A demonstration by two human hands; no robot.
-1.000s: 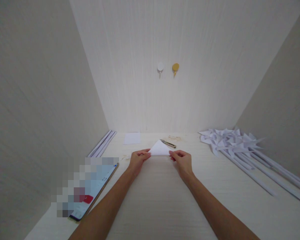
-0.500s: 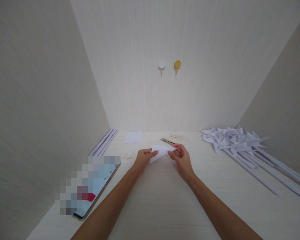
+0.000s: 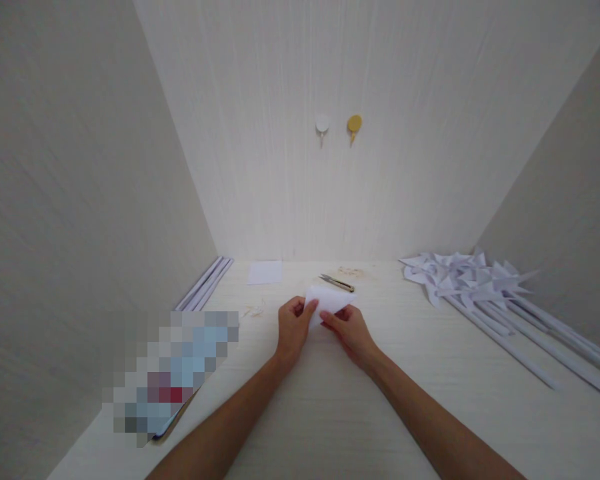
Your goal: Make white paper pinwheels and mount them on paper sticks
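Observation:
A small folded white paper (image 3: 329, 299) lies at the middle of the pale tabletop (image 3: 330, 400). My left hand (image 3: 293, 329) pinches its left edge with thumb and fingers. Fingers of my right hand (image 3: 349, 330) are closed on the paper's near right side. Just beyond the paper lie small scissors (image 3: 337, 283).
Several white paper pinwheels (image 3: 460, 277) on long white sticks lie at the right. White rolled sticks (image 3: 205, 285) lie along the left wall. A white square sheet (image 3: 265, 273) rests at the back. A tablet (image 3: 173, 383) sits near left. Two hooks (image 3: 337, 125) hang on the back wall.
The paper went from an upright triangle held at both corners to a flatter fold. Both hands drew closer together over it, my right hand moving left.

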